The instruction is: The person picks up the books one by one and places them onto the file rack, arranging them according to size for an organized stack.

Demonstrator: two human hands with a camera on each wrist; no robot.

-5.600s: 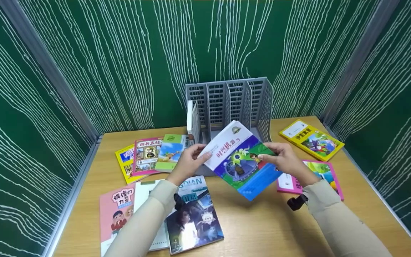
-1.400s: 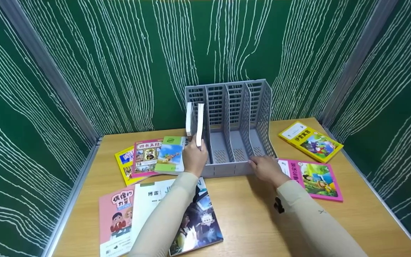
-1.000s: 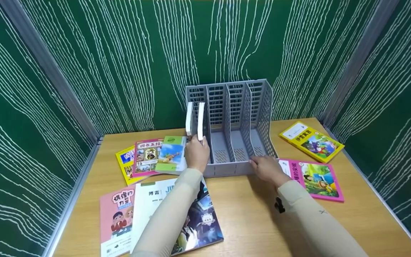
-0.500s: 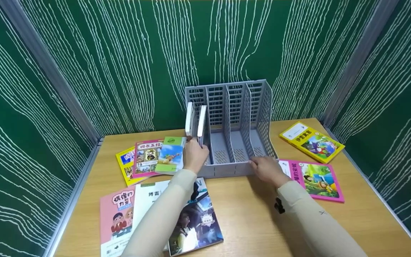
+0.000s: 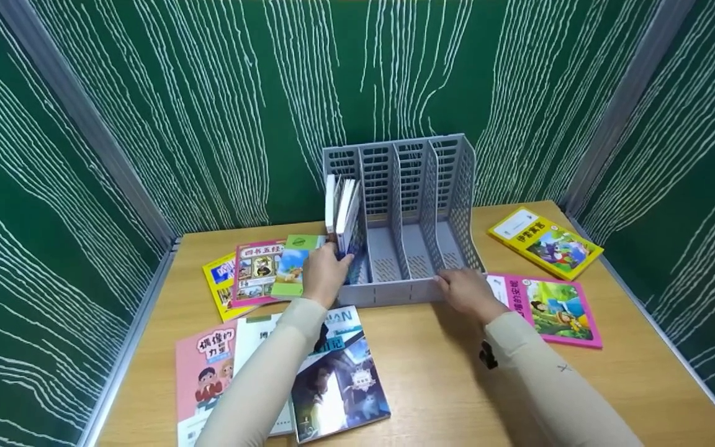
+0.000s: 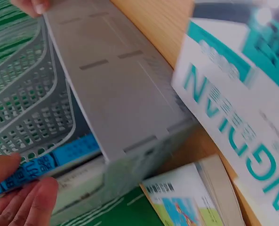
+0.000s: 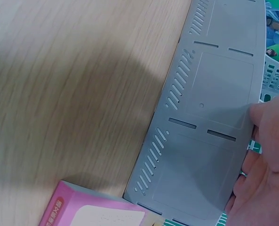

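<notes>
Green, white-lined wall (image 5: 208,93) backs wooden table (image 5: 432,372). Blue-spined book (image 6: 75,150) upright in leftmost compartment of gray rack (image 5: 395,294), extending back from left hand (image 5: 325,270), whose thumb and fingers pinch spine; long axis near vertical. Right hand (image 5: 468,290), farther off, grips rack's front rim.

From the head: looking forward and down, farthest back, across the light-brown wooden bench (image 5: 432,391) to the green wall with white lines (image 5: 388,74). From the left wrist: looking down, very near the grey plastic four-slot rack (image 6: 111,75), turned sideways with top toward the right grip (image 6: 32,5). From the right wrist: down and close, turned the opposite way. Shared by all three: the rack's front (image 7: 219,89). Shared by head and left wrist, apparently, despite blur: the dark-covered book with teal lettering (image 5: 345,385).
</notes>
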